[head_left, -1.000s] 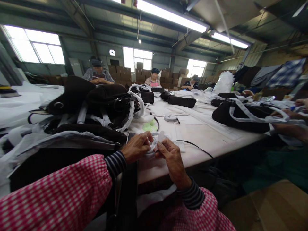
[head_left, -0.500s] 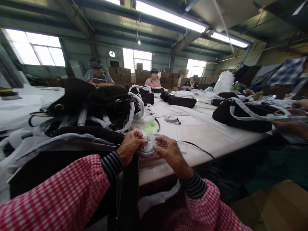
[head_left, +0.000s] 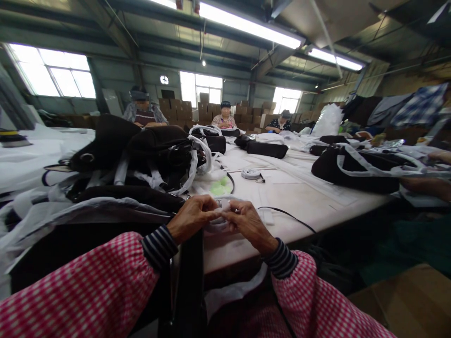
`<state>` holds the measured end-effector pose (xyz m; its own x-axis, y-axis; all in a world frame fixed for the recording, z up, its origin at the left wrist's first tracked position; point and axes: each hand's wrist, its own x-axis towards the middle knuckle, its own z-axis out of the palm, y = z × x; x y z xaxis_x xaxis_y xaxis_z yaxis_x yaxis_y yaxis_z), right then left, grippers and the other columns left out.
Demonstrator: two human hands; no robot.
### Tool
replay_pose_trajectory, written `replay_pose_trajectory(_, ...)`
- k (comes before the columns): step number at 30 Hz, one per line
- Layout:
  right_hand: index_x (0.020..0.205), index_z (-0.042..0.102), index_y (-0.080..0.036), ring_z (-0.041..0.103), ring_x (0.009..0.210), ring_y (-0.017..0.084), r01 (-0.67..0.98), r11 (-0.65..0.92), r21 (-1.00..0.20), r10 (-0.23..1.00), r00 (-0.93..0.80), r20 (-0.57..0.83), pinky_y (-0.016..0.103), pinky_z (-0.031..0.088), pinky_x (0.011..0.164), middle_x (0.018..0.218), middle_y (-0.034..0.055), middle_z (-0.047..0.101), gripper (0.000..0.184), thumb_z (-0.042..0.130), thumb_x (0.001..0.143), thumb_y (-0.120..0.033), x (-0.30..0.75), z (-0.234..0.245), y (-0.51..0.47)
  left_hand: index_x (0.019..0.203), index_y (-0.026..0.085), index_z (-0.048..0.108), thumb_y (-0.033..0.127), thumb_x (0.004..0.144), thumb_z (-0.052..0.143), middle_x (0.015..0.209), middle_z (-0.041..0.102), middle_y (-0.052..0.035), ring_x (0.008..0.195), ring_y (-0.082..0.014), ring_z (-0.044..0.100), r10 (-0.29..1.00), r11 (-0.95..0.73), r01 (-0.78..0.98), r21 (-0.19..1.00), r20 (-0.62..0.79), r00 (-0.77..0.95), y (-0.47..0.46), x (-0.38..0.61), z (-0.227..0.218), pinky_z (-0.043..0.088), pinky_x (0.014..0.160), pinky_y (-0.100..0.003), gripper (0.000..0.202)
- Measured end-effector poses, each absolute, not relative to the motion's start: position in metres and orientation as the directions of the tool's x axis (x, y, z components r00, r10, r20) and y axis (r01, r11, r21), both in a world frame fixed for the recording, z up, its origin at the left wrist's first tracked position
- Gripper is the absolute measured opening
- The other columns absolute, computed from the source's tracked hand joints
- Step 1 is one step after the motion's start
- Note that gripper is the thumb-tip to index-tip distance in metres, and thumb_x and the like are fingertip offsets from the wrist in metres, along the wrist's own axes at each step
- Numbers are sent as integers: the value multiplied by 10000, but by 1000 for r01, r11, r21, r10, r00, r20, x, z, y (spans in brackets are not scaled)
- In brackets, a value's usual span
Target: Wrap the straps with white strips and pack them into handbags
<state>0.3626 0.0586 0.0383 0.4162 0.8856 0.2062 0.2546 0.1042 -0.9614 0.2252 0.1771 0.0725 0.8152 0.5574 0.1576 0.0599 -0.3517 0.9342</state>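
Note:
My left hand (head_left: pixel 193 215) and my right hand (head_left: pixel 249 226) meet just above the near edge of the table, thumbs and fingers pinched close together. Between them is a small white strip (head_left: pixel 225 204), mostly covered by the fingertips. Under the fingers a white-wrapped coil (head_left: pixel 215 228) shows in part; both hands grip at it. A similar white coil (head_left: pixel 251 174) with a dark end lies farther back on the table. Black bags (head_left: pixel 155 145) with white-wrapped handles are heaped beside my left hand.
A thin black cord (head_left: pixel 287 215) runs over the table (head_left: pixel 299 197) edge on the right. Green-tinted clear plastic (head_left: pixel 220 186) lies beyond my hands. Another black bag (head_left: pixel 348 171) is at the right, by another person's hand (head_left: pixel 424 188). Several people sit across the table.
My hands have drawn closer together, and my left hand now covers more of the white coil. The white strip, upright before, is now lower and mostly hidden by fingers.

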Motion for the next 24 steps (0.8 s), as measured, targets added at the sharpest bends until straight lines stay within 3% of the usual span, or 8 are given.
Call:
replay_pose_trajectory(2, 639, 618, -183, 520, 472, 109, 227, 117, -967, 885, 419, 205, 232, 385, 492, 517, -38, 571, 196, 678, 807, -266, 362, 37, 59, 614, 149, 682, 265, 642, 783, 607, 605, -4, 626, -160, 518, 522, -425, 91, 901, 162, 838, 181, 221, 75, 357, 587, -264, 156)
replay_pose_trajectory(5, 669, 634, -172, 533, 479, 107, 169, 152, -974, 870, 445, 213, 230, 406, 502, 529, -34, 583, 210, 712, 810, -306, 361, 35, 59, 636, 156, 689, 306, 734, 722, 595, 587, 6, 627, -151, 492, 506, -462, 97, 881, 172, 845, 182, 219, 72, 327, 609, -268, 182)
replay_pose_trajectory(11, 830, 652, -165, 555, 515, 103, -11, 241, -970, 824, 530, 199, 213, 382, 492, 635, -24, 644, 282, 819, 735, -371, 357, 38, 60, 676, 164, 579, 514, 752, 658, 624, 547, 14, 574, -132, 468, 572, -313, 108, 944, 96, 815, 185, 224, 62, 361, 545, -248, 367)
replay_pose_trajectory(17, 713, 626, -153, 483, 552, 86, 76, 205, -976, 858, 466, 217, 224, 370, 546, 621, -30, 584, 276, 755, 789, -385, 355, 49, 67, 730, 182, 544, 497, 702, 686, 645, 559, 25, 599, -124, 508, 657, -154, 72, 985, 48, 753, 186, 224, 58, 387, 535, -210, 347)
replay_pose_trajectory(24, 702, 608, -163, 451, 520, 87, 163, 118, -980, 864, 470, 182, 227, 337, 502, 586, -39, 548, 242, 744, 738, -360, 358, 54, 79, 732, 172, 581, 457, 664, 731, 660, 624, 0, 608, -118, 531, 719, -52, 25, 998, 20, 695, 184, 222, 55, 383, 529, -190, 329)
